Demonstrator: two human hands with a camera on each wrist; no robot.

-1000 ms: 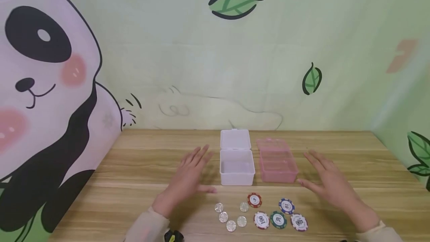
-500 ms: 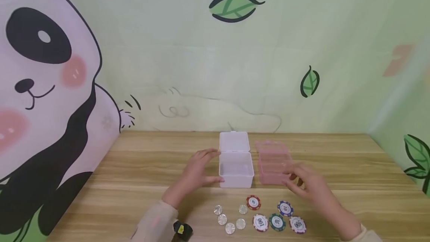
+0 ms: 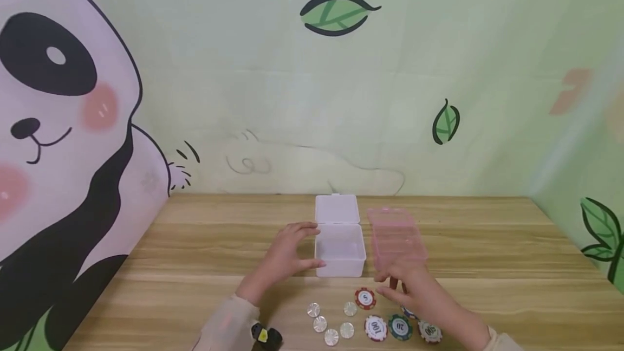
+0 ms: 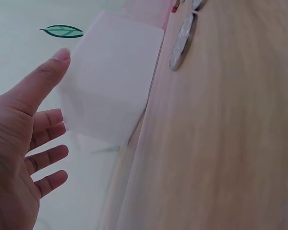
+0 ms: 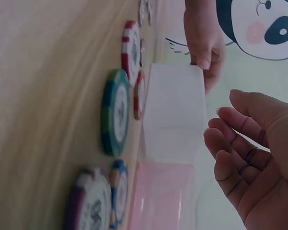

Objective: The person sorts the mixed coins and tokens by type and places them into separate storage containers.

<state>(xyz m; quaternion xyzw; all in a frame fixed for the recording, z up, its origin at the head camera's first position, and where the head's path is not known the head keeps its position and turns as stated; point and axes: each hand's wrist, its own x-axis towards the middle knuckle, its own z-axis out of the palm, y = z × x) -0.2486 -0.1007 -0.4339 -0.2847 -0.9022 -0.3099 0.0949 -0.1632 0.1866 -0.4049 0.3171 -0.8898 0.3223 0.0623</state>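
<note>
An open white plastic box (image 3: 339,268) stands mid-table with its lid folded back. At its left side is my left hand (image 3: 285,251), thumb extended by the front corner and fingertips by the rim. My right hand (image 3: 414,283) hovers in front of the open pink translucent box (image 3: 400,248), fingers loosely bent around nothing. Below it lie poker chips: a red 5 chip (image 3: 365,298), a white-faced 100 chip (image 3: 376,328), a green 20 chip (image 3: 400,327) and a purple-edged 500 chip (image 3: 431,333). A blue chip (image 5: 119,191) is mostly hidden by the right hand in the head view.
Several silver coin-like discs (image 3: 331,337) lie left of the chips. The wooden table (image 3: 195,264) ends at a green fabric backdrop (image 3: 273,69) printed with a panda and leaves. A black-and-yellow device (image 3: 266,336) sits at the left wrist.
My left hand has moved right, up to the white box's side. My right hand has come leftward and nearer, from beside the pink box to over the chips. The boxes stay put.
</note>
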